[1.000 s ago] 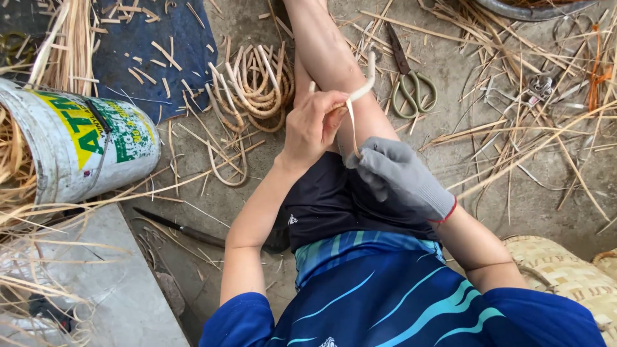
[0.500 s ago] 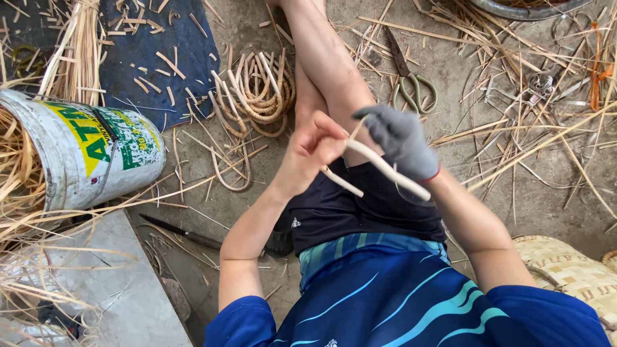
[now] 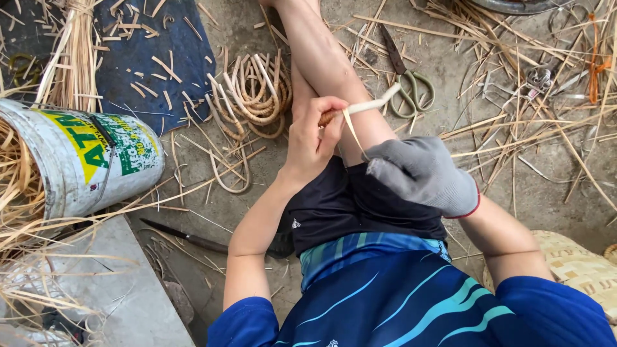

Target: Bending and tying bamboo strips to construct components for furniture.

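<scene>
The gloved right hand [image 3: 424, 175] lay nearest, over the thigh, fingers closed on the lower end of a thin peeled strip [image 3: 353, 128]. Just beyond, the bare left hand [image 3: 313, 138] pinched the pale rattan cane [image 3: 367, 105], whose long axis ran up and rightward toward the scissors [image 3: 406, 77] farther off.

A white plastic bucket [image 3: 83, 160] lay left of the coiled cane bundle [image 3: 254, 93]; green-handled scissors [image 3: 411, 90] lay right of the leg [image 3: 328, 64], a woven straw basket [image 3: 575, 266] nearer right.
</scene>
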